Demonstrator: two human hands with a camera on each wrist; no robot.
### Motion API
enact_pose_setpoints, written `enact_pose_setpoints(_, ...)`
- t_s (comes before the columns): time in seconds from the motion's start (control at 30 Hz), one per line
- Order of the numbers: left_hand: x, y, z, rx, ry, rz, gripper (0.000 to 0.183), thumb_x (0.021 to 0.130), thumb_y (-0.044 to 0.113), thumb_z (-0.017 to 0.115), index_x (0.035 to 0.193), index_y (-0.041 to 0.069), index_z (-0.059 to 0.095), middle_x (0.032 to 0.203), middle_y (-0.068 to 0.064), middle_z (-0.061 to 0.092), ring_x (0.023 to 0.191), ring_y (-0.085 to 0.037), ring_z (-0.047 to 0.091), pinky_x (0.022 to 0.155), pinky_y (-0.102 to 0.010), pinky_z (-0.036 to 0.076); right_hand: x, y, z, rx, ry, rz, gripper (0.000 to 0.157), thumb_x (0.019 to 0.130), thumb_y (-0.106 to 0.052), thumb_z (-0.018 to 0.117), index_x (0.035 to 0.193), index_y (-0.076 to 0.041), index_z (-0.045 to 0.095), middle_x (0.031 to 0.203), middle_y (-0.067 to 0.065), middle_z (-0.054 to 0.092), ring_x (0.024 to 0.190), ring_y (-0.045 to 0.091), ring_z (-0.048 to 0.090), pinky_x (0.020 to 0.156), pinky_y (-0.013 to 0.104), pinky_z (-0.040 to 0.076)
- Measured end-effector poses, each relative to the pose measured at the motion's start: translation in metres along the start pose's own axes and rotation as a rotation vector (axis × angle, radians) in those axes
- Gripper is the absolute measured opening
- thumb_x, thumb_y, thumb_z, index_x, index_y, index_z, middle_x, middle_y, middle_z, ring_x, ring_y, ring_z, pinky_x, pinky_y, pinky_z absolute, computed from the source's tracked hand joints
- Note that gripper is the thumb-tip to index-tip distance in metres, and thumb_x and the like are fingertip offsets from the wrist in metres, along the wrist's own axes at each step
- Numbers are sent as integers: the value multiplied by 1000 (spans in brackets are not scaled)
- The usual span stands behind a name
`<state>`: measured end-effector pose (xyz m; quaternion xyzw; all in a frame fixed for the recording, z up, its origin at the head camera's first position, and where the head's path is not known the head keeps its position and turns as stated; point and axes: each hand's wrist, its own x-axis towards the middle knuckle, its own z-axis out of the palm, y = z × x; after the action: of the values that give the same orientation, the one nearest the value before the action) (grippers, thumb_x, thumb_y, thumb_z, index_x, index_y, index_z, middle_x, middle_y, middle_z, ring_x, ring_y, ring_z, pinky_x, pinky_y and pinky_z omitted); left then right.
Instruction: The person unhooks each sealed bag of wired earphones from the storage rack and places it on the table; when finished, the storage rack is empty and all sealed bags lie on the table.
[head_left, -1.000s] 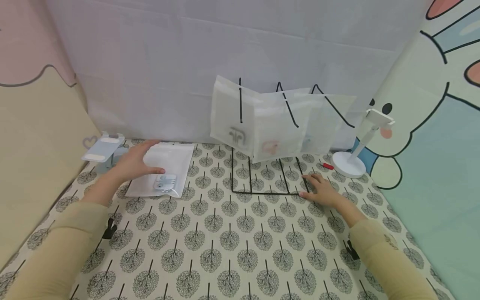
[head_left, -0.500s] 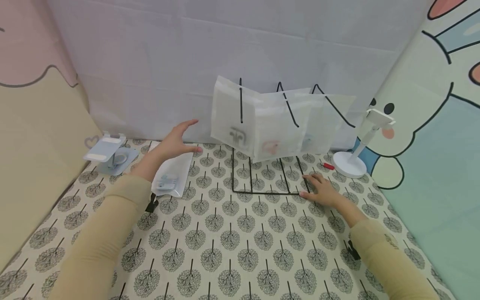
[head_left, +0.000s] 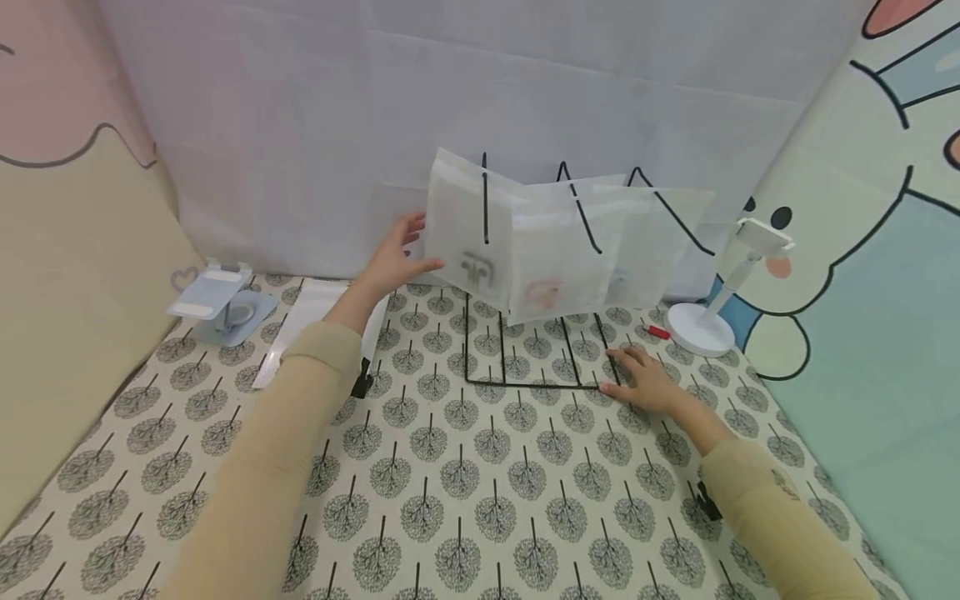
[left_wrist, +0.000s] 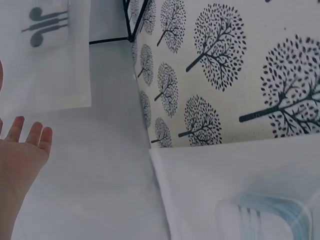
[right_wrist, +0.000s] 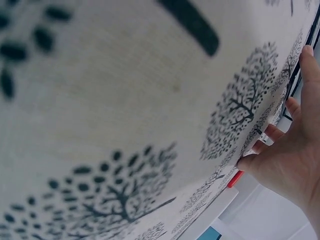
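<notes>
My left hand is at the left edge of a frosted bag, its fingers spread and gently bent. Dark earphones show through this bag, which hangs leftmost on a black wire rack. In the left wrist view the fingertips are just by the bag's border. Two more frosted bags hang to the right, one with a pinkish item inside. My right hand rests at the rack's front right corner, fingers loosely extended. Another bag lies flat on the table, holding a white and blue case.
A light blue folding stand sits at the back left. On the right is a white round-based stand with a small red object beside it. A pale backdrop rises behind the tree-patterned cloth.
My left hand has moved right from over the flat bag to the leftmost hanging bag, and its forearm now covers part of the flat one. The right hand has stayed in place.
</notes>
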<state>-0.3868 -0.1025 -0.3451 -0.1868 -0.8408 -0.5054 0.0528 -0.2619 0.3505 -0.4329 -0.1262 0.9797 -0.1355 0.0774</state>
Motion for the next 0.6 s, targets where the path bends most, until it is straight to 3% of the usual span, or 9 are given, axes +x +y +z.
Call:
enact_pose_setpoints(0.17,5,2,4,-47,35,-30,89,78,24,77,149,18,23,145,-11,40,133,-26,38,112,-43,30,1,1,0,9,0,-4,79,89,-55,55,148,-11,25,150,30,15,131,60,17,95,77,24)
enact_pose_setpoints(0.3,3,2,5,-76,78,-31,80,80,22,76,145,14,30,128,-13,54,121,-25,48,107,-40,36,2,1,1,19,1,-6,79,89,-54,56,148,-11,26,149,30,16,131,60,16,95,77,24)
enact_pose_setpoints(0.47,-5,2,8,-92,152,-10,51,85,21,70,130,10,47,104,-14,63,95,-21,57,86,-34,49,2,0,1,17,1,-11,78,89,-54,56,148,-11,27,149,30,17,130,60,17,95,78,23)
enact_pose_setpoints(0.6,-11,2,10,-99,207,19,32,87,23,68,112,7,55,100,-12,66,84,-16,56,74,-28,48,1,0,-1,19,3,-11,78,89,-53,57,148,-11,27,149,30,17,130,60,16,95,78,22)
